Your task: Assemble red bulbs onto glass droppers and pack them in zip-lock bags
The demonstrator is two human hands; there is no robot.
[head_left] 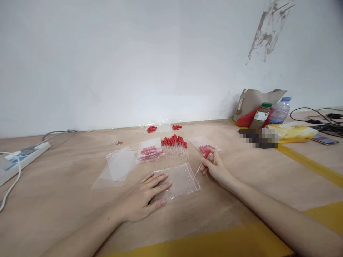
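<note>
My left hand (146, 196) lies flat with spread fingers on a clear zip bag (178, 182), whose zip edge faces right. Between the fingertips of my right hand (215, 166) is a dropper (207, 154) with a red rubber bulb and a thin clear tube. The tube slants down to the left, its tip at the bag's zip edge. Behind the bag lies a row of red-bulbed droppers (174, 144). Filled bags (148, 151) are stacked left of that row, and another filled bag (205, 144) lies to the right, partly behind my right hand.
Flat bags (118, 167) lie at left. Small bags with red bulbs (152, 129) sit by the wall. A power strip (25, 160) is far left. At right stand a brown drink bottle (259, 116), a water bottle (280, 110), a tissue pack (293, 134) and a phone (325, 139).
</note>
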